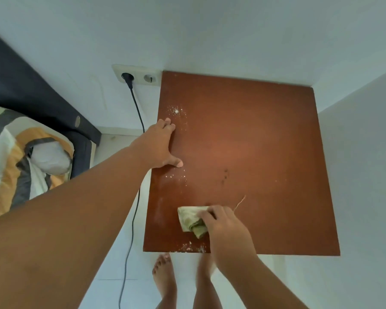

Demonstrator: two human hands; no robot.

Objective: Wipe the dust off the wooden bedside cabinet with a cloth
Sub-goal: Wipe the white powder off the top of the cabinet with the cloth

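The wooden bedside cabinet (254, 141) shows its reddish-brown top from above. White dust specks (176, 111) lie near its left side, and more dust sits along the front edge (192, 248). My left hand (161, 146) rests flat on the cabinet's left edge, fingers spread, holding nothing. My right hand (223, 226) grips a bunched pale green cloth (191, 219), which is pressed onto the top near the front left. A loose thread trails from the cloth.
A black plug and cable (134, 101) run from a wall socket (138, 76) down the gap left of the cabinet. A bed with striped bedding (20, 157) stands at the left. White walls close in behind and right. My bare feet (165, 277) stand in front.
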